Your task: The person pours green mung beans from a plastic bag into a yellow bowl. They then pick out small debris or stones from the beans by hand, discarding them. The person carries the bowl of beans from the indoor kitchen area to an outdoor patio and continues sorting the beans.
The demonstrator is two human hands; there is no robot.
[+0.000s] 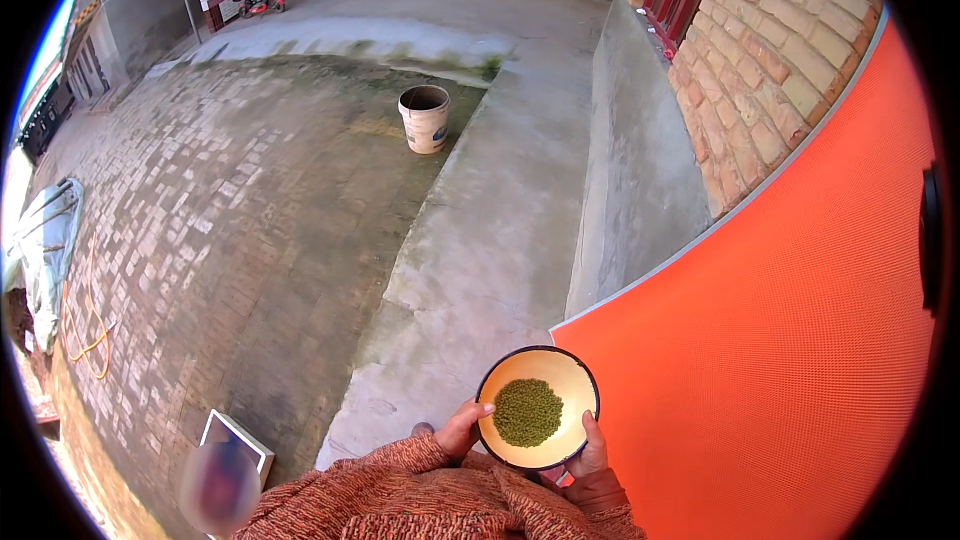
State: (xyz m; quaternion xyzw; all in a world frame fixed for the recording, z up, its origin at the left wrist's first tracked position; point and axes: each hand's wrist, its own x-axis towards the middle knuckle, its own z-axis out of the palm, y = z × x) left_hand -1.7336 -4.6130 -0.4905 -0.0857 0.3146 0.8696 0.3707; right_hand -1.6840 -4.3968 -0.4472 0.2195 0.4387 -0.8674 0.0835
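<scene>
Held level in front of my body is a cream bowl with a dark rim. Small green beans, which look like mung beans, lie heaped in its middle. My left hand grips the bowl's left side, its thumb over the rim. On the right side my right hand is closed on the bowl, thumb up against the rim. The other fingers of both hands are mostly hidden under the bowl. Knitted reddish-brown sleeves cover my forearms.
An orange mesh screen rises close on my right, beside a brick wall. A white bucket stands ahead where brick paving meets a concrete strip. A yellow hose lies at left; a white-framed object is near my left.
</scene>
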